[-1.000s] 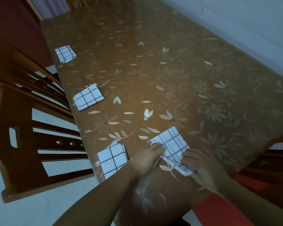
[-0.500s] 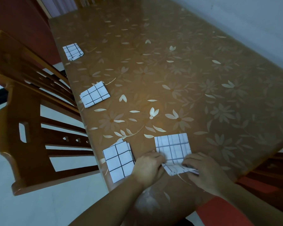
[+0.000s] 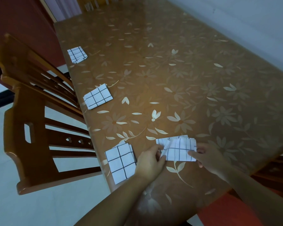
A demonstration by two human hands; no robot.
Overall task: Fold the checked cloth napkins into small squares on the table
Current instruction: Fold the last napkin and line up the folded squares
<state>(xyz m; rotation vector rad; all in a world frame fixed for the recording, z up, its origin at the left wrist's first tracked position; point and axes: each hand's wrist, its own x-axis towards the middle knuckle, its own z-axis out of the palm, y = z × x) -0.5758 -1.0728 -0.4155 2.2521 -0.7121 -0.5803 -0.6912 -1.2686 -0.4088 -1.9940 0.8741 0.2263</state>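
A: Pinching the checked napkin [image 3: 178, 150] w/ both hands – left hand [image 3: 149, 162] has fingers curled on its left edge, right hand [image 3: 209, 158] has thumb and fingers nipping the right edge. Near flap is lifted over the layer underneath.

B: Where's it sit?

A: Near edge of the floral table [image 3: 170, 75], just right of a folded square [image 3: 121, 162] at the left rim.

B: Others?

A: Second folded square [image 3: 97, 98] further up that rim, third [image 3: 77, 54] beyond it, well apart. Wooden chair [image 3: 31, 128] beside the table's left side.
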